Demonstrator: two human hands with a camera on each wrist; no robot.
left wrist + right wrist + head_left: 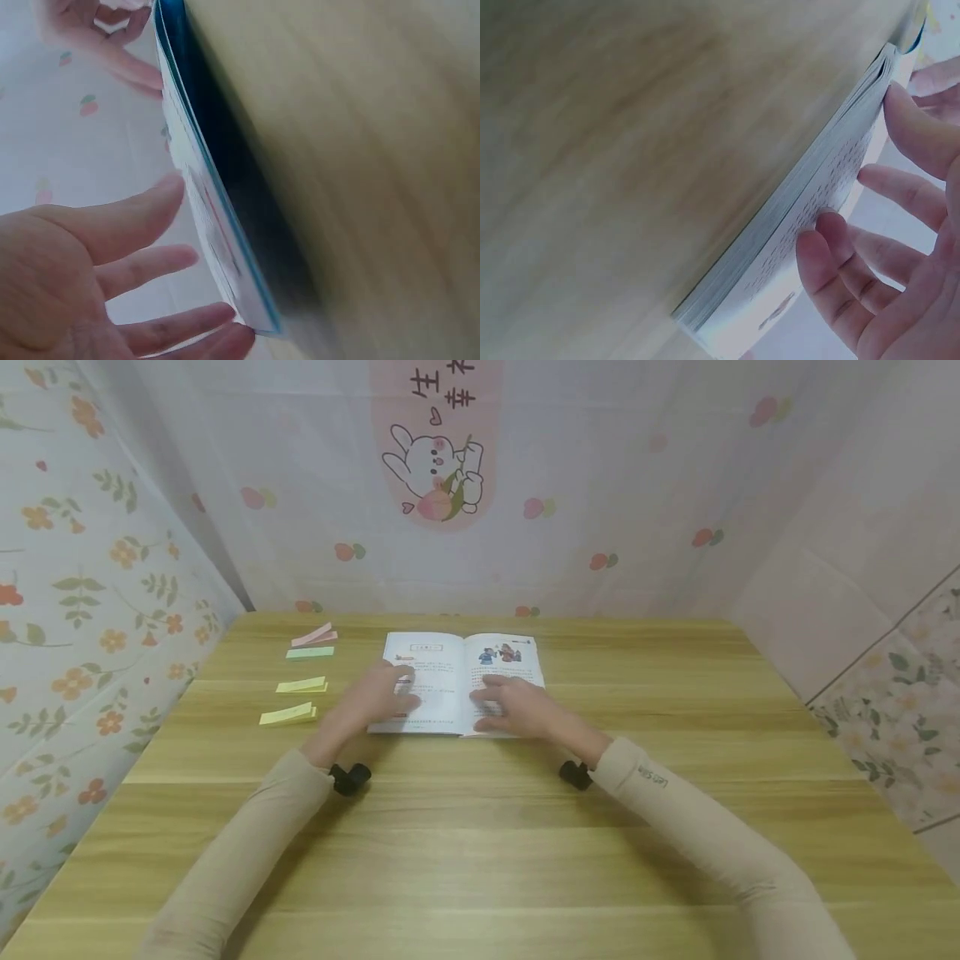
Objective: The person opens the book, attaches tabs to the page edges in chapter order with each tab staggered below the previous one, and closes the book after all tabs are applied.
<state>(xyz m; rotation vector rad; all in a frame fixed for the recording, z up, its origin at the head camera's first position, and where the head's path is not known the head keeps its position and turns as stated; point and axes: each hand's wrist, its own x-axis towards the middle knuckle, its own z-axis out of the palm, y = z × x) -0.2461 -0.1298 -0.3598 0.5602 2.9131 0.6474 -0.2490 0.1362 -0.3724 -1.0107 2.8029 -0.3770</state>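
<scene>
An open book (pixel 459 681) with printed text and small pictures lies flat on the wooden table (pixel 480 827). My left hand (pixel 382 693) rests on its left page with straight fingers. My right hand (pixel 517 706) lies flat on the right page. In the left wrist view the left hand (pixel 112 277) is spread beside the book's thin blue-edged side (pixel 217 225). In the right wrist view the fingers (pixel 832 247) of my right hand (pixel 900 277) touch the printed page of the book (pixel 810 217), whose thick page stack shows edge-on.
Sticky-note pads lie in a column left of the book: pink (pixel 315 635), green (pixel 310 652) and two yellow (pixel 302 685) (pixel 288 714). Floral and cartoon-print walls (pixel 585 485) enclose the table at the back and both sides.
</scene>
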